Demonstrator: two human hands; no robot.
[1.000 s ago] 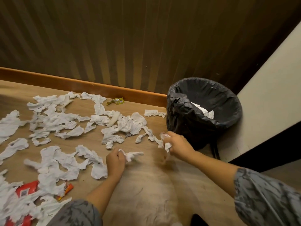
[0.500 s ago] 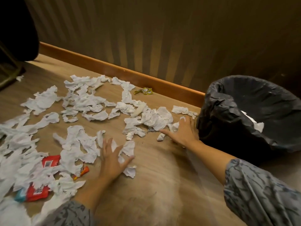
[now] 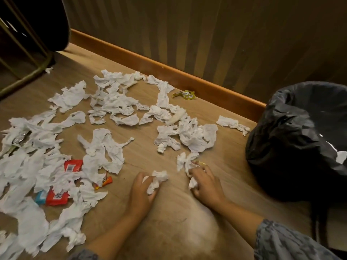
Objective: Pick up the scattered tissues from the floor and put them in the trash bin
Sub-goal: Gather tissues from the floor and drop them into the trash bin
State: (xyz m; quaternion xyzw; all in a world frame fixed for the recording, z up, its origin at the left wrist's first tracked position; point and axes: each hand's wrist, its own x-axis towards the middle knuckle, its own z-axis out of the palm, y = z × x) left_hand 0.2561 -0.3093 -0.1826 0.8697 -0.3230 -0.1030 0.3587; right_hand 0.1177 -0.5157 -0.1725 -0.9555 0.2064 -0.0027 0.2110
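Your left hand (image 3: 139, 192) is curled around a crumpled white tissue wad (image 3: 156, 180), low over the light wooden plank floor (image 3: 150, 152). Your right hand (image 3: 205, 182) grips a second bunch of white tissue (image 3: 185, 161), part of it spilling out ahead of your fingers and still trailing on the floor. The two hands sit close together with a bare strip of floor between them.

The black bin lined with a wrinkled black plastic bag (image 3: 300, 139) stands to the right of your right hand, near it but not touching, with its open mouth facing up and a few white scraps (image 3: 340, 156) visible inside. The floor between your right hand and the bin's near wall is bare wood.

Most of the scattered white tissues (image 3: 112, 102) lie to the left and ahead of you, reaching almost to the orange-brown wooden baseboard (image 3: 187, 76) along the striped wall. A loose tissue strip (image 3: 231, 123) lies just left of the bin. Red snack wrappers (image 3: 56, 197) are half buried in the left pile, and a yellow-green wrapper (image 3: 185, 94) lies close to the baseboard. At the far left edge a metal frame leg (image 3: 24, 79) rests on the floor.
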